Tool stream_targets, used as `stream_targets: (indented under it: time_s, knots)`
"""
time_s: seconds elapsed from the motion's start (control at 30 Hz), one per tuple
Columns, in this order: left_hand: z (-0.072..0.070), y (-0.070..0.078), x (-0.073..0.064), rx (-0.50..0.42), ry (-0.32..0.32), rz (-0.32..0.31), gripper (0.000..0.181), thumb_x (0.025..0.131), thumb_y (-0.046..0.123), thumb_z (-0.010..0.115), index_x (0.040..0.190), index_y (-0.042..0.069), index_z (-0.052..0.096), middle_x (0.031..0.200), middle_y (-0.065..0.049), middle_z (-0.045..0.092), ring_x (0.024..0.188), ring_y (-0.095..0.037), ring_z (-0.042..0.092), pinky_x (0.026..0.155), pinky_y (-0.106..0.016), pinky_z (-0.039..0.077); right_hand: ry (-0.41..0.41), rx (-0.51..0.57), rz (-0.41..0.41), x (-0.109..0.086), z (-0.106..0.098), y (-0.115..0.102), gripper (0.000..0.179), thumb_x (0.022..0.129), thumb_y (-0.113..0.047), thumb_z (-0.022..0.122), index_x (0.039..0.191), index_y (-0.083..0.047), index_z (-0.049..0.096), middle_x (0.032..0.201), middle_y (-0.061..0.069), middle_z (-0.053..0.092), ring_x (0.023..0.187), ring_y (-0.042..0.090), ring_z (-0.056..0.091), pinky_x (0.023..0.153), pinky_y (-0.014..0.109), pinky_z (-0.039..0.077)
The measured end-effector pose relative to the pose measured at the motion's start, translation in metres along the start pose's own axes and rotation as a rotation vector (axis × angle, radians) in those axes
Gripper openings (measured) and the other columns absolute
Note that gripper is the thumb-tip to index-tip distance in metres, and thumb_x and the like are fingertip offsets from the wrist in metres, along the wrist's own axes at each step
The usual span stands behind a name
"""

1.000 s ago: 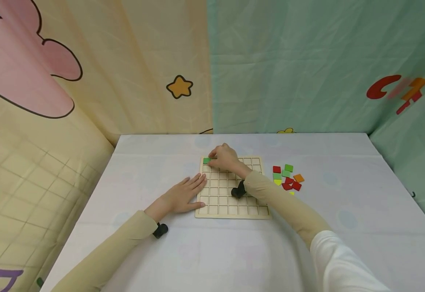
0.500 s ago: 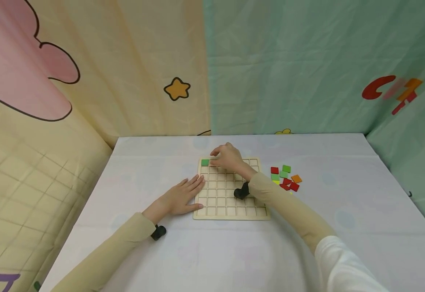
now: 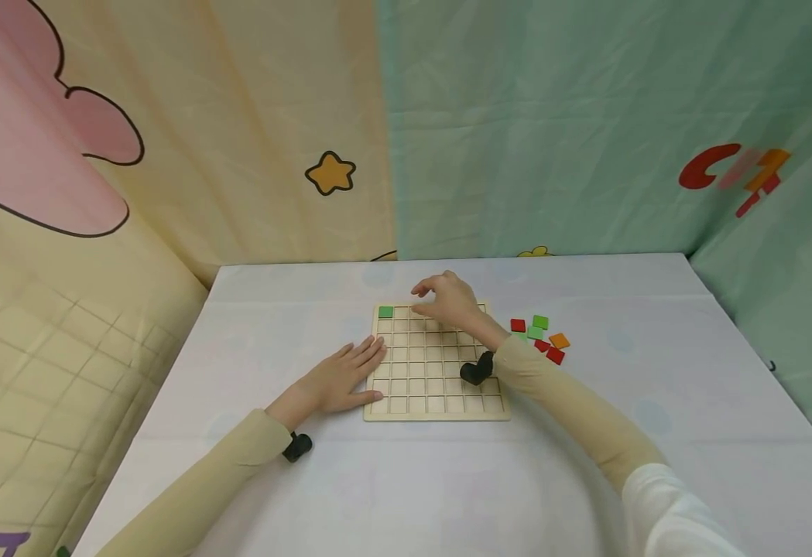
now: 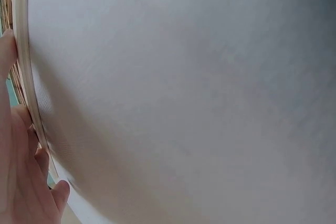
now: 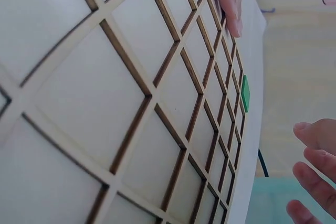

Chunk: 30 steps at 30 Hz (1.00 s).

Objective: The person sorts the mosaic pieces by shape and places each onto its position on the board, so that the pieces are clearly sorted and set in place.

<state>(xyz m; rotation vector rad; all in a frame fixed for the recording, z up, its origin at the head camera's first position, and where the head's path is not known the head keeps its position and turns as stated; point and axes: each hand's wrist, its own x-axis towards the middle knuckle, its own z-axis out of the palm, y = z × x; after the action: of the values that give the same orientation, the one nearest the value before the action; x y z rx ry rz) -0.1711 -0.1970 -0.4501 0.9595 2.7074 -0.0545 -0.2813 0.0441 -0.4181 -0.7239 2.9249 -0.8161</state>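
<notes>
A pale wooden grid board (image 3: 412,387) lies on the table. One green square tile (image 3: 385,312) sits in its far left corner cell; in the right wrist view the same green tile (image 5: 245,94) shows at the grid's far edge. My left hand (image 3: 341,379) rests on the board's left edge, fingers spread; the left wrist view shows its fingers (image 4: 37,156) along that edge. My right hand (image 3: 449,300) is over the far part of the board, right of the tile. A gap separates its thumb from its fingers (image 5: 315,182), and nothing shows between them.
Right of the board lie loose tiles: a red tile (image 3: 518,325), a green tile (image 3: 540,321), an orange tile (image 3: 559,340) and several others, partly hidden by the right sleeve. The white table (image 3: 392,487) meets a fabric curtain (image 3: 517,155) at the back.
My right hand has drawn away from the green tile to the right, leaving it in the corner cell. My left hand stays on the board's edge. The head view has shifted slightly.
</notes>
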Motion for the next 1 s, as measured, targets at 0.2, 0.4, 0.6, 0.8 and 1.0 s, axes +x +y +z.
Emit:
stream_targets:
  time_s: [0.2, 0.4, 0.6, 0.8, 1.0]
  knots:
    - [0.000, 0.001, -0.001, -0.019, 0.011, -0.001, 0.083, 0.096, 0.063, 0.034, 0.155, 0.008, 0.010, 0.163, -0.008, 0.005, 0.151, -0.025, 0.004, 0.121, -0.049, 0.016, 0.034, 0.034, -0.018, -0.011, -0.011, 0.008, 0.035, 0.084, -0.032, 0.074, 0.113, -0.013, 0.072, 0.106, 0.003, 0.072, 0.104, 0.027, 0.059, 0.085, 0.042, 0.051]
    - [-0.001, 0.002, -0.003, -0.025, 0.014, 0.006, 0.083, 0.097, 0.062, 0.035, 0.155, 0.008, 0.011, 0.163, -0.009, 0.005, 0.151, -0.026, 0.005, 0.121, -0.049, 0.016, 0.052, 0.047, -0.027, -0.023, -0.018, 0.019, 0.035, 0.084, -0.032, 0.074, 0.113, -0.013, 0.072, 0.106, 0.004, 0.071, 0.105, 0.028, 0.058, 0.085, 0.042, 0.050]
    - [-0.003, 0.003, -0.004, -0.037, 0.015, 0.007, 0.082, 0.097, 0.061, 0.036, 0.155, 0.007, 0.012, 0.163, -0.010, 0.006, 0.151, -0.026, 0.006, 0.120, -0.050, 0.017, 0.087, 0.047, -0.033, -0.034, -0.027, 0.035, 0.031, 0.084, -0.030, 0.075, 0.108, -0.011, 0.072, 0.105, 0.007, 0.071, 0.105, 0.031, 0.059, 0.084, 0.043, 0.050]
    - [-0.003, 0.003, -0.003, -0.043, 0.012, 0.005, 0.083, 0.097, 0.061, 0.036, 0.155, 0.008, 0.012, 0.163, -0.010, 0.006, 0.151, -0.026, 0.005, 0.120, -0.050, 0.017, 0.108, 0.068, -0.024, -0.045, -0.037, 0.049, 0.028, 0.083, -0.027, 0.075, 0.104, -0.009, 0.072, 0.105, 0.011, 0.070, 0.103, 0.033, 0.059, 0.084, 0.045, 0.049]
    - [-0.004, 0.003, -0.003, -0.041, 0.008, 0.005, 0.083, 0.097, 0.060, 0.037, 0.154, 0.006, 0.012, 0.163, -0.011, 0.006, 0.151, -0.028, 0.006, 0.120, -0.051, 0.018, 0.108, 0.107, 0.016, -0.056, -0.045, 0.065, 0.028, 0.083, -0.028, 0.075, 0.103, -0.009, 0.071, 0.105, 0.011, 0.070, 0.105, 0.033, 0.058, 0.086, 0.046, 0.049]
